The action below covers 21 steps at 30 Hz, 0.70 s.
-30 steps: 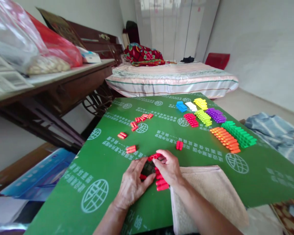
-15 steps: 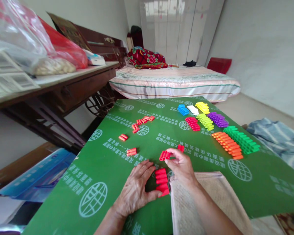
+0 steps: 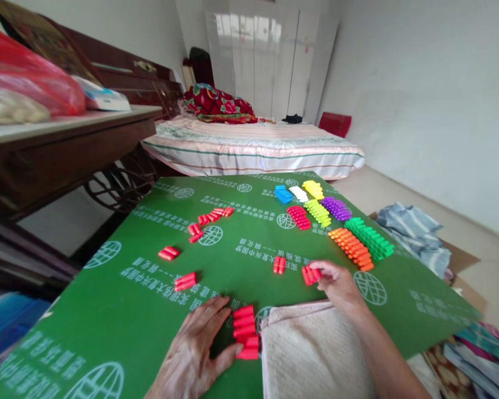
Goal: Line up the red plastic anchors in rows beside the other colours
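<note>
My left hand [image 3: 195,349] lies flat on the green board [image 3: 120,310], fingers open, its thumb touching a stack of red plastic pegs [image 3: 244,331]. My right hand [image 3: 336,282] reaches to the right and pinches a small bunch of red pegs [image 3: 311,274] just above the board. A pair of red pegs [image 3: 279,264] lies just left of that bunch. More red pegs lie in small groups at the left: one group [image 3: 185,281], another [image 3: 168,252], and a row [image 3: 210,218] farther back.
Sorted rows of pegs stand at the far right of the board: orange [image 3: 350,248], green [image 3: 370,238], purple [image 3: 335,208], lime [image 3: 317,212], red [image 3: 298,216], blue [image 3: 283,194], white, yellow. A beige towel [image 3: 307,354] lies under my right forearm. A dark wooden table [image 3: 66,144] stands left, a bed [image 3: 253,147] behind.
My right hand has lifted a few red pegs from the stack and carried them to the right. My left hand has flattened beside the stack. The camera has turned right.
</note>
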{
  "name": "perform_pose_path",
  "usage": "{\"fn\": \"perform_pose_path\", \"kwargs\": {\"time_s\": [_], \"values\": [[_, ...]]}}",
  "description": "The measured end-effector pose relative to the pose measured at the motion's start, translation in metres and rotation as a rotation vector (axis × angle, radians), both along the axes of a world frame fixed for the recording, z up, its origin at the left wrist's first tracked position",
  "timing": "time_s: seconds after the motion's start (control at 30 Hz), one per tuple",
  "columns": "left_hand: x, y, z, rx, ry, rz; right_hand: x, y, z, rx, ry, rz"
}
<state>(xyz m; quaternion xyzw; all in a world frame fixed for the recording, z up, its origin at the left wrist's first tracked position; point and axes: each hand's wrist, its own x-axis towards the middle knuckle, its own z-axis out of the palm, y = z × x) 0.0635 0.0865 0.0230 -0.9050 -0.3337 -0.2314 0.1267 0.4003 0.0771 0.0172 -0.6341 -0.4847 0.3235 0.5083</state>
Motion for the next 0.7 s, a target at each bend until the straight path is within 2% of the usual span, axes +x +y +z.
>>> {"fn": "perform_pose_path", "kwargs": {"time_s": [0.1,0.2,0.37,0.57,0.7], "values": [[0.000,0.002,0.001,0.030,0.014,-0.005,0.007,0.001,-0.001,0.030,-0.118,-0.021],[-0.001,0.003,0.001,0.024,0.022,-0.006,0.011,0.002,0.003,0.064,-0.379,-0.038],[-0.001,0.003,0.000,0.006,0.008,-0.005,0.006,0.000,0.009,-0.079,-0.746,-0.163],[-0.001,0.006,-0.003,-0.008,0.003,0.000,-0.005,-0.002,0.017,-0.250,-0.882,-0.062],[-0.002,0.007,-0.004,-0.015,-0.021,0.001,0.001,0.003,0.017,-0.264,-0.867,0.023]]}}
